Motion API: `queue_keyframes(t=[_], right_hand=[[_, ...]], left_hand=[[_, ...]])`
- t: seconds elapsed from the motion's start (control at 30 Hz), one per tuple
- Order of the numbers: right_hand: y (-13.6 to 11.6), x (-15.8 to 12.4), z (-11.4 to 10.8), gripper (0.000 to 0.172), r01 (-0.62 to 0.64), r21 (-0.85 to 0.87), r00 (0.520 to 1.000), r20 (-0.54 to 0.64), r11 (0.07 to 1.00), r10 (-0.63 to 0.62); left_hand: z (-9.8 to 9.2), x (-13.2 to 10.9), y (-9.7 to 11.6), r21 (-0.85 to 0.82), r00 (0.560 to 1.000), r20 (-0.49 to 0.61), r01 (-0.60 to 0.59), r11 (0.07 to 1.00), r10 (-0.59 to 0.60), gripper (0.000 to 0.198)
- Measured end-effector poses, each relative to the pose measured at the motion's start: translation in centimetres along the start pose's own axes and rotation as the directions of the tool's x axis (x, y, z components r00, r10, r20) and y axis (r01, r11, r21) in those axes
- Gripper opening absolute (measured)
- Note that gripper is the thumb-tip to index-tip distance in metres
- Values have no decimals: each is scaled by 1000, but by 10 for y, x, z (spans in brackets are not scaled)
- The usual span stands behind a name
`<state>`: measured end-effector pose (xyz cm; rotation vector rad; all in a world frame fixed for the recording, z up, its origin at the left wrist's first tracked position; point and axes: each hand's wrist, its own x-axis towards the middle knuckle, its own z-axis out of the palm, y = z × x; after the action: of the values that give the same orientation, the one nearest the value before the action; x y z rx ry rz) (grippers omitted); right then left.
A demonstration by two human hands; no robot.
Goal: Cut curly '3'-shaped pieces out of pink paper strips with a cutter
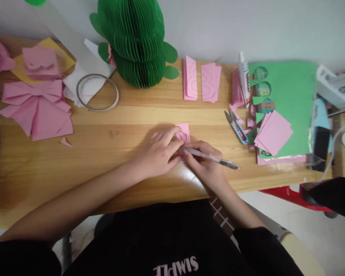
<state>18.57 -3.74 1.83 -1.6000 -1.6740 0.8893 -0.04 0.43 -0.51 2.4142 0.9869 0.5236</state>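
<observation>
A small pink paper piece (183,132) with a dark curved line drawn on it lies on the wooden table in front of me. My left hand (158,153) rests on its left side, fingers spread and tips pressing the paper against the table. In my right hand (208,163) is a pen (211,156), clear-barrelled, its tip down at the paper and its back end pointing right. My fingers cover the lower part of the piece. Beyond it stand folded pink papers (190,78) and flat pink papers (210,82), both with scalloped outlines drawn on them.
Blue thread snips (237,128) lie right of my hands, beside a glue tube (243,78) and pink scraps. Pink squares (274,132) sit on green sheets (299,99). A green honeycomb paper figure (138,42), a tape roll (117,94) and a pink paper bow (37,107) are farther left.
</observation>
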Motion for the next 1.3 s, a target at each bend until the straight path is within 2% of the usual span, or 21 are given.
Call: queue_keyframes(t=[0.23,0.67,0.87,1.3], right_hand=[[-1,-4,-5,10,-69,-42,997,-50,997,67],[-4,-10,-9,12,-82,-69,995,-58,994,79],[-3,-13,-10,3,-27,-86,998,-52,996,23],[-3,-14,-12,2,-33,-57,999,-33,998,32]], left_hand=[[-1,0,1,26,1000,15,9,1000,-9,26],[-3,0,2,55,1000,19,5,998,-6,25],[-1,0,1,72,1000,-16,-18,997,20,24],[2,1,6,190,991,-80,-92,977,109,19]])
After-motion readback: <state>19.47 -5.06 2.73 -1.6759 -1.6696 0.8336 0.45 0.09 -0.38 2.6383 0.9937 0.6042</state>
